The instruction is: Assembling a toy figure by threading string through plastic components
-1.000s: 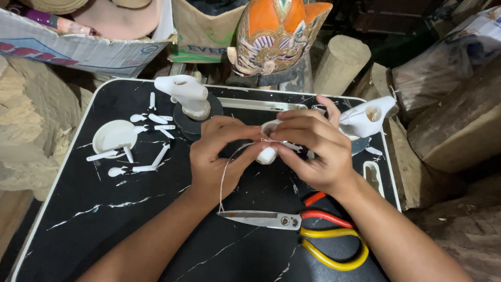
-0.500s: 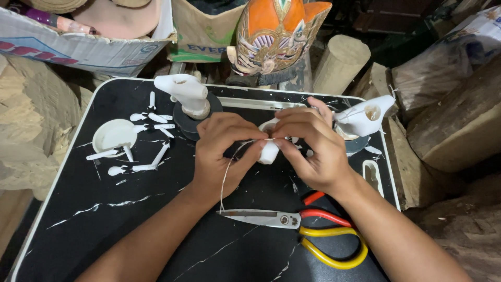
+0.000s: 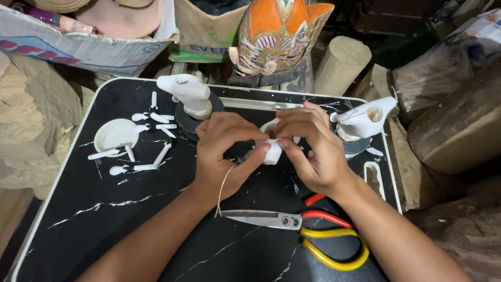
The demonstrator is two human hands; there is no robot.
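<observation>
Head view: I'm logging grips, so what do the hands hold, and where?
Both hands, left hand and right hand, pinch a small white piece by its sides; a string hangs below.

Scissors point(image 3: 292, 222) with red and yellow handles are lying on the black desk point(image 3: 104, 230). A white dish point(image 3: 116, 134) is sitting among small white pieces point(image 3: 156, 117). An orange carved mask point(image 3: 279, 36), possibly wooden, is standing behind.
</observation>
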